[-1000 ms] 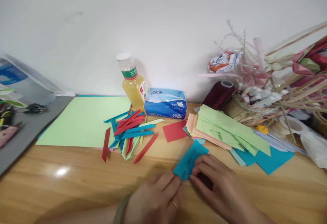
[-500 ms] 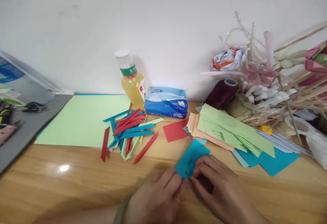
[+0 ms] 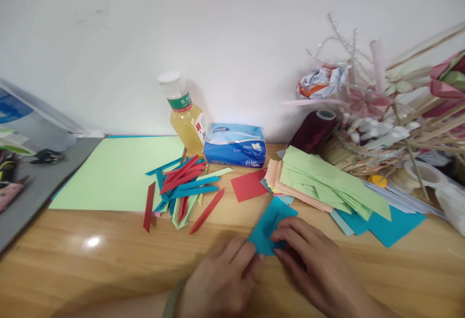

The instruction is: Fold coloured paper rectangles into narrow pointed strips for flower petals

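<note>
A blue rectangle of paper point(image 3: 271, 221) lies slantwise on the wooden table between my hands. Its near left corner is pinched in my left hand point(image 3: 225, 272), whose fingers are closed. My right hand point(image 3: 308, 255) has its fingers curled over the paper's right edge, thumb and fingertips gripping it there. Folded paper strips point(image 3: 189, 187) in red, blue and green lie in a loose heap to the left. Right of the hands rest a fanned stack of light green paper slips point(image 3: 327, 177) and more blue paper point(image 3: 395, 226). A red paper slip point(image 3: 249, 185) sits just beyond the blue one.
Against the wall stand a bottle of yellow drink point(image 3: 187, 124) and a blue tissue pack point(image 3: 234, 146). Light green sheets point(image 3: 112, 173) cover the back left. At right are a thread spool point(image 3: 314, 127) and a crowded bundle of craft flowers point(image 3: 370, 105). A grey mat point(image 3: 72, 163) edges the left side.
My right hand's fingertips have shifted slightly left and farther over the blue paper. My left hand keeps its hold on the corner. The view has moved a little.
</note>
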Demonstrator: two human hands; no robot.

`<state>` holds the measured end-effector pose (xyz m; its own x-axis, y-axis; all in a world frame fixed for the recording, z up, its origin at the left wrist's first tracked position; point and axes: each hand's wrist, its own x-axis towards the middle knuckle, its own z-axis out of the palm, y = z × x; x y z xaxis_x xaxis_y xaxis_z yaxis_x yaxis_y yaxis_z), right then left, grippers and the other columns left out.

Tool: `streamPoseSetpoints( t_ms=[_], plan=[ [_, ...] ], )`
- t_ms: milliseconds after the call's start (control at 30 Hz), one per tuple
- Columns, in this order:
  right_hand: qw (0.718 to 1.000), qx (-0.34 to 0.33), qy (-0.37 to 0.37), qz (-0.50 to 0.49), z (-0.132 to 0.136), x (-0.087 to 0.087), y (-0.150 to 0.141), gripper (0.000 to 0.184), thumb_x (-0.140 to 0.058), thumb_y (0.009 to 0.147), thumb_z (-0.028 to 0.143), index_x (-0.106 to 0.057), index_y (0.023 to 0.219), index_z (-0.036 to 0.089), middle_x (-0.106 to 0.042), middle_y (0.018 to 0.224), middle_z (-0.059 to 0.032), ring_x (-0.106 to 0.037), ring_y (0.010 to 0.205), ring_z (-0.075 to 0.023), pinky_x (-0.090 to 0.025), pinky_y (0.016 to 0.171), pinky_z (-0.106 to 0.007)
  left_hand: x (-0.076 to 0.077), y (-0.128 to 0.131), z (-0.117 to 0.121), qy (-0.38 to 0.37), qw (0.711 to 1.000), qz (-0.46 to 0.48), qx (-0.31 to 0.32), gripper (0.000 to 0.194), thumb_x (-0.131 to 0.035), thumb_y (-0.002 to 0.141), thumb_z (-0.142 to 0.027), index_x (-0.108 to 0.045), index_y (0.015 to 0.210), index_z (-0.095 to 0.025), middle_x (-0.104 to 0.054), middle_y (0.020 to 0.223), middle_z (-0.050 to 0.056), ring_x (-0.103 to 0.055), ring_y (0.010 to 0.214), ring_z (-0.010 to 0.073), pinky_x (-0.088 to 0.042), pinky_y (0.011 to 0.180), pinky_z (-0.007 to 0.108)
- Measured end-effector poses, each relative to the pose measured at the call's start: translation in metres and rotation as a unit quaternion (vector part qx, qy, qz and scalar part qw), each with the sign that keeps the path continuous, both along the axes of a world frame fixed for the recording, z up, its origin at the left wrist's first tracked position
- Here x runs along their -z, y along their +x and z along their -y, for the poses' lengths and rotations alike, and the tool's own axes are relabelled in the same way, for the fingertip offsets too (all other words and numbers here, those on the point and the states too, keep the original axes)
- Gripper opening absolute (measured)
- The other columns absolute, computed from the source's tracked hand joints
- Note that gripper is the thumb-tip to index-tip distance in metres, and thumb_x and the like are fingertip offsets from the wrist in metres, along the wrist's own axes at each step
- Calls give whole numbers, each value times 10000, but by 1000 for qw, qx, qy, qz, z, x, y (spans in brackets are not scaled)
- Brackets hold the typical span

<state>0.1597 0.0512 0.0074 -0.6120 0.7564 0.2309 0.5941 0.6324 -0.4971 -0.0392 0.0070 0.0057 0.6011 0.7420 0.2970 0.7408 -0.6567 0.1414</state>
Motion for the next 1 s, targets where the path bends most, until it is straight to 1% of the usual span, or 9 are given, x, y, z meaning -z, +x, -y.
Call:
streamPoseSetpoints(
  t_ms=[233,333,433,567,633,700,800,900,1000],
  plan=[
    [976,-131,165,64,3,-11,8,289,-337,915,165,-592,1051,168,-642,805,-49,-575,725,-185,-470,624,-315,-6,-4,-7,62,998,-13,-26,171,-436,909,-207,-581,820,-195,-536,719,12,-485,699,162,-405,609,283],
    [977,-118,155,86,8,-17,3,332,-341,935,321,-598,1078,168,-663,872,-59,-588,805,-200,-485,682,-327,-8,-6,-12,59,996,-44,-48,129,-468,898,-222,-595,912,-201,-543,766,25,-483,729,168,-411,626,283],
    [977,-114,146,106,13,-18,-3,515,-361,884,535,-587,1125,140,-665,959,-89,-591,824,-219,-501,693,-335,-9,-8,-16,18,993,-93,-67,209,-518,876,-238,-562,1078,-213,-549,823,35,-497,767,175,-431,645,284],
    [980,-105,113,125,13,-19,-6,639,-499,756,647,-604,1118,130,-667,983,-111,-607,815,-242,-523,687,-348,-8,-7,-19,-24,996,-74,-33,238,-448,912,-209,-535,1130,-168,-580,960,47,-511,876,171,-451,750,293],
    [985,-109,89,103,10,-21,-5,607,-515,764,620,-613,1109,131,-667,984,-118,-620,823,-242,-532,687,-338,-8,-7,-20,-37,999,-35,-13,234,-388,933,-176,-552,1098,-150,-597,1013,39,-511,896,151,-442,800,272],
    [992,-97,46,64,6,-22,-2,436,-467,852,497,-627,1073,158,-667,982,-101,-631,833,-207,-535,690,-292,-8,-8,-20,-41,999,-15,-1,255,-350,939,-155,-566,1076,-147,-608,1049,28,-513,905,143,-429,835,267],
    [1000,-28,3,0,-1,-18,4,259,-393,919,272,-639,974,214,-667,930,-47,-634,819,-139,-524,689,-222,-7,-10,-21,-5,999,-41,27,284,-334,938,-153,-561,1108,-140,-590,1146,40,-508,965,159,-394,906,309],
    [998,46,34,2,-8,-9,7,197,-461,885,282,-621,980,215,-656,919,-53,-629,844,-180,-533,694,-290,-8,-12,-19,40,993,-96,58,307,-334,944,-193,-534,1171,-144,-559,1218,62,-478,1062,189,-338,970,378],
    [996,64,48,27,-10,0,7,226,-497,860,317,-602,1035,218,-643,943,-66,-628,845,-208,-539,678,-336,-9,-13,-18,69,987,-127,72,329,-316,951,-210,-531,1186,-127,-550,1239,79,-438,1132,201,-298,998,407]
  ],
)
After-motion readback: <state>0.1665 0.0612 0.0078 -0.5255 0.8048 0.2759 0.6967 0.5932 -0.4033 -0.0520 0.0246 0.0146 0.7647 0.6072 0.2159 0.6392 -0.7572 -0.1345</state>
